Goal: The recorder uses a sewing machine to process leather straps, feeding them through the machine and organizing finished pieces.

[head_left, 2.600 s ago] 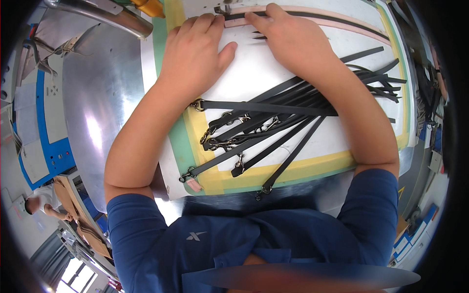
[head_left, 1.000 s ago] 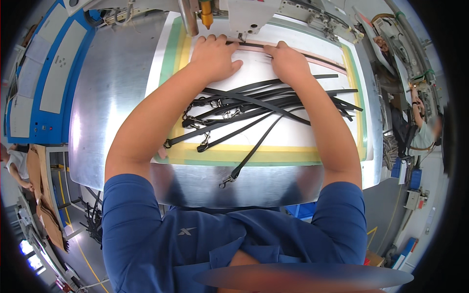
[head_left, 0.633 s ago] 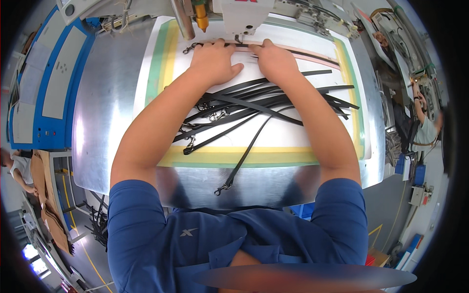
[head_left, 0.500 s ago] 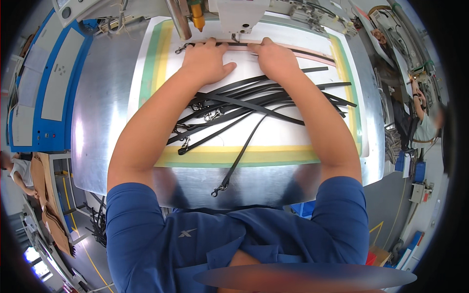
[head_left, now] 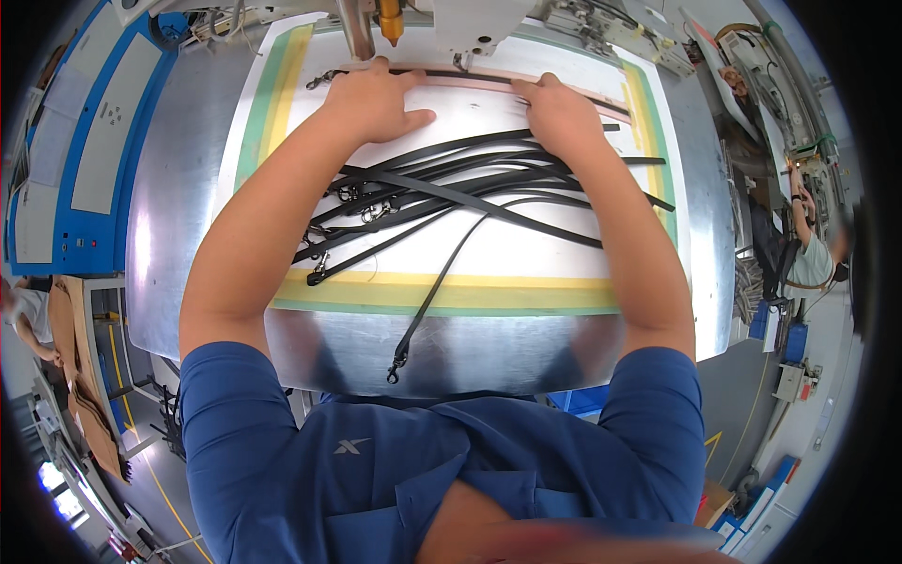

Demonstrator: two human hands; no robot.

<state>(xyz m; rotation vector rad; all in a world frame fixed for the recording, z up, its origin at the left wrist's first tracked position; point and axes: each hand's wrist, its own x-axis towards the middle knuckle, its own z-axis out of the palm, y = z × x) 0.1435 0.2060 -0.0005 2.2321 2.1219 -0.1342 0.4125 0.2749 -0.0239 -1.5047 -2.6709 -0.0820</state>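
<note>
A thin black strap [head_left: 467, 78] with a metal snap hook [head_left: 319, 80] at its left end lies along a pink strip at the far side of the white work sheet [head_left: 498, 249]. My left hand [head_left: 369, 105] rests on the strap near the hook, its fingers stretched out and thumb apart. Farther right, my right hand [head_left: 564, 117] lays its outstretched fingers on the same strap; its lower fingers are partly hidden. Nearer me lies a loose pile of black straps [head_left: 451, 183] with metal hooks. A single strap [head_left: 427, 305] trails toward me over the sheet's taped edge.
Just beyond the strap hangs a white machine head [head_left: 479, 26]. An orange pointed nozzle [head_left: 391, 26] and a metal cylinder stand left of it. The metal table [head_left: 442, 355] surrounds the sheet. A blue cabinet [head_left: 103, 141] is at left; other people work at both sides.
My right hand has slid to the right along the strap, widening the gap between my hands. My left hand stays near the hook. The whole view has shifted slightly.
</note>
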